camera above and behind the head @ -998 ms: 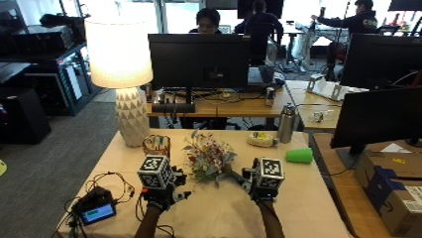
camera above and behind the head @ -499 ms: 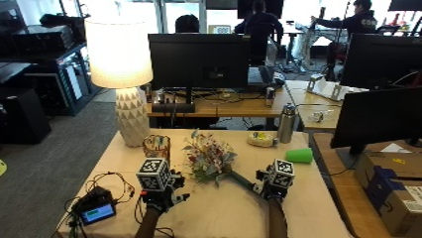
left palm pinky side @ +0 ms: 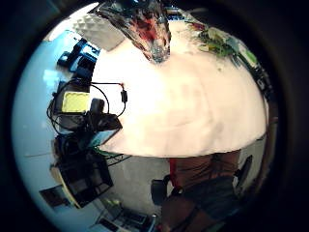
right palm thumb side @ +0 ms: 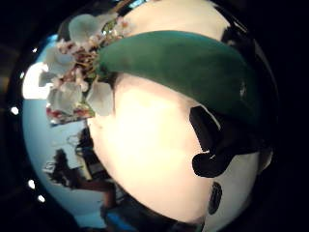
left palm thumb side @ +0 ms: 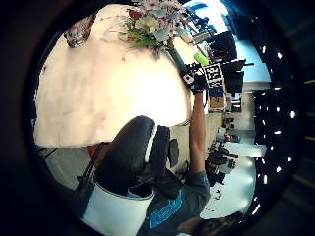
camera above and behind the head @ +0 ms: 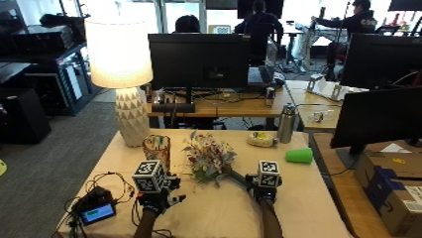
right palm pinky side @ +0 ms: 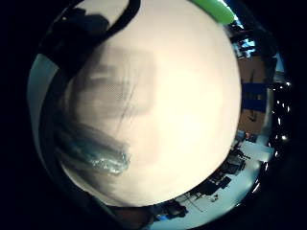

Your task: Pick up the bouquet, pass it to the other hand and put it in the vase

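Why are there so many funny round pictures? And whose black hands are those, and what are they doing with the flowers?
Those are a person's hands in black gloves. The big picture comes from a camera above and behind them. The round ones come from tiny cameras on each palm, so they look bent and sideways.

The person sits at a table. On it lie a bouquet, a vase, a lamp, a green cup, a bottle and a small screen with cables.

The right hand holds the bouquet by its green stem; that is why one right palm picture shows the stem so big. The left hand rests near the vase, holding nothing.
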{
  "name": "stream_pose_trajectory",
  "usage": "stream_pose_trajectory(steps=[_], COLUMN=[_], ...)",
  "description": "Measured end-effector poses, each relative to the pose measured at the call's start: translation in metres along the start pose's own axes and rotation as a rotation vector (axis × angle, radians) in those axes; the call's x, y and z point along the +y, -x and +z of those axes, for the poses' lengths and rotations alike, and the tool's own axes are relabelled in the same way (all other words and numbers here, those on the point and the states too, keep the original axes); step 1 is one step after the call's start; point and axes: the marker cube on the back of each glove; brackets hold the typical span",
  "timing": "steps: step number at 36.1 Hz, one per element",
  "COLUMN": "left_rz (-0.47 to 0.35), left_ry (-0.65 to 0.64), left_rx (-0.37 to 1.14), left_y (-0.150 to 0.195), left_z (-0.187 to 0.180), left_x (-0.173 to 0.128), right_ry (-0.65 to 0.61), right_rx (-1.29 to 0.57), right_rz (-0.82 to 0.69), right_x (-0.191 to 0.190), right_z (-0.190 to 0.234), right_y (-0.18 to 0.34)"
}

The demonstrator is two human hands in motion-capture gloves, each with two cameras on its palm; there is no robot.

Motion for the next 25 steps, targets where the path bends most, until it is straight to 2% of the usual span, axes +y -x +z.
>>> stream_pose_trajectory(steps=[5, 11, 18, 25], left_rz=[-0.012, -0.028, -0.021, 0.029], left_ry=[-0.003, -0.017, -0.046, -0.157], left_rx=[-0.004, 0.012, 0.024, 0.109], left_y=[0.002, 0.008, 0.01, -0.002], left_z=[-0.003, -0.007, -0.01, -0.032], left_x=[0.004, 0.003, -0.002, -0.008], right_ry=[-0.1, -0.238, -0.296, -0.386], right_rx=[0.132, 0.155, 0.061, -0.137], right_rz=[-0.006, -0.026, -0.028, -0.01], right_x=[-0.013, -0.017, -0.016, 0.009], right_z=[-0.001, -0.012, -0.014, -0.052], right_y=[0.003, 0.011, 0.01, 0.019])
